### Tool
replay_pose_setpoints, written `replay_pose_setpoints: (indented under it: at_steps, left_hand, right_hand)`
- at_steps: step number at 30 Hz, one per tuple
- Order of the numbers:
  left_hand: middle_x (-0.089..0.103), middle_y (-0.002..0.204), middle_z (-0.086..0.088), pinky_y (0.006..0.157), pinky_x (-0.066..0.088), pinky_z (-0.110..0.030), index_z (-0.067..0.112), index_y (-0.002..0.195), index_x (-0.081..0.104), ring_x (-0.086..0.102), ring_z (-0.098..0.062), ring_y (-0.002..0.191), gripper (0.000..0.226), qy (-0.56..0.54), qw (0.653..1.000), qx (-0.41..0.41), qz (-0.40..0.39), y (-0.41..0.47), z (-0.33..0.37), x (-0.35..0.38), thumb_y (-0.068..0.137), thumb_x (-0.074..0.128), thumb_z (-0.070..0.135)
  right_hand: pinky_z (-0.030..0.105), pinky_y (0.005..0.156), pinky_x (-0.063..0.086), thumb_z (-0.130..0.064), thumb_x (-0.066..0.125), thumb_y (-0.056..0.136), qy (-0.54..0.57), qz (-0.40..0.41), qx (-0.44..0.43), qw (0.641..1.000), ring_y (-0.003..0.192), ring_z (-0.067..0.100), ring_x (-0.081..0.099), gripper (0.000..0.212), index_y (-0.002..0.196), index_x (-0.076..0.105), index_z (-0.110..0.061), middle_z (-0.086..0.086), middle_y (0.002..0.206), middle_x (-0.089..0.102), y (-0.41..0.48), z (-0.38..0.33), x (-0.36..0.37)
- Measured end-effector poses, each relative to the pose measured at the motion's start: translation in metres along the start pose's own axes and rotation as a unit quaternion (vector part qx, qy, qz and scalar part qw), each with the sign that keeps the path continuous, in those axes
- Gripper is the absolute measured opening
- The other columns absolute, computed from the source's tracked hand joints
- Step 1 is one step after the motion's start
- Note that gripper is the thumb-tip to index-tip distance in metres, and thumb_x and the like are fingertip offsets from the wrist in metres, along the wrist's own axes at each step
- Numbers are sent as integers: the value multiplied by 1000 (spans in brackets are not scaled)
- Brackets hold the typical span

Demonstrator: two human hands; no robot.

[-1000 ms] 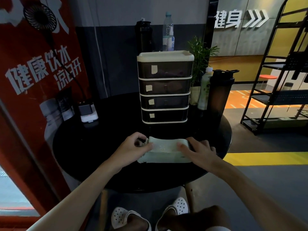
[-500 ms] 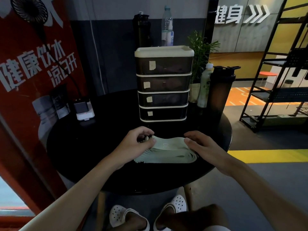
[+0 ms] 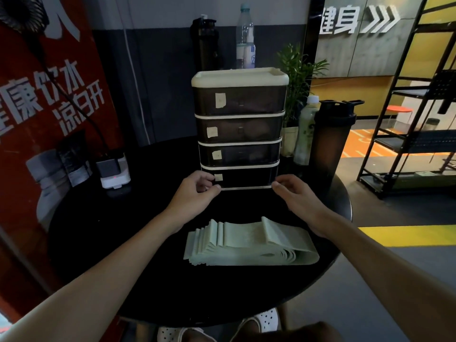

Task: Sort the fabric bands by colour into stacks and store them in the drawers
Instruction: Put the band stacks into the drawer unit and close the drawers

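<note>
A stack of pale green fabric bands (image 3: 249, 245) lies flat on the black round table (image 3: 103, 233), in front of me, with neither hand on it. Behind it stands a four-drawer unit (image 3: 239, 129) with dark fronts and a cream top, every drawer closed. My left hand (image 3: 196, 193) is at the left front corner of the bottom drawer (image 3: 246, 178), thumb and curled forefinger pinching its edge. At that drawer's right front corner my right hand (image 3: 296, 197) touches with its fingertips, fingers loosely extended.
A dark shaker bottle (image 3: 333, 141) and a pale drink bottle (image 3: 304, 134) stand right of the unit, with a potted plant (image 3: 296, 77) behind. A small white device (image 3: 114, 172) sits at the table's left. A black metal rack (image 3: 414, 114) is on the right.
Both hands have let go of the green stack and moved forward to the bottom drawer's corners. The stack now lies alone on the table.
</note>
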State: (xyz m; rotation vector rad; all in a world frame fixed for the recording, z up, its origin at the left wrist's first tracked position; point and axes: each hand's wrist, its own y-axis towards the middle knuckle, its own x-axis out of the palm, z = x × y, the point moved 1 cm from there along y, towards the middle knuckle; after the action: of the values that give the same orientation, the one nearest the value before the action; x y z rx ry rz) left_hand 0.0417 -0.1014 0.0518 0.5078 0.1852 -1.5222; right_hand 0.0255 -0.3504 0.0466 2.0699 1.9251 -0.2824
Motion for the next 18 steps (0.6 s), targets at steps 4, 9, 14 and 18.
replay_pose_setpoints:
  at_steps: [4,9,14,18]
  left_hand:
    - [53,118,2,81,44,-12,16,132,45,55,-9,101,55,16,999,-21,39,34,-7,8,86,75,23]
    - [53,125,8,96,41,-24,20,141,39,51,-7,110,72,7,998,-47,29,67,-25,14,81,78,23]
    - [57,111,22,95,40,-21,24,143,37,54,-5,116,73,-15,999,-43,8,72,-33,18,81,75,16]
    - [65,120,13,102,45,-26,27,137,45,60,-2,114,75,-14,999,-42,-6,67,-33,16,67,73,31]
  right_hand:
    - [24,79,47,-36,60,94,9,36,23,999,99,13,59,53,139,40,-16,3,126,57,40,6,6]
    - [36,109,38,-37,68,86,28,1,63,998,129,17,45,91,155,9,-23,-2,145,43,76,11,9]
    - [44,104,47,-46,76,64,21,-33,55,998,119,17,57,92,141,28,-27,-1,139,53,97,34,5]
    - [44,101,49,-41,73,60,18,-26,62,998,109,17,62,82,131,37,-22,0,131,57,84,15,6]
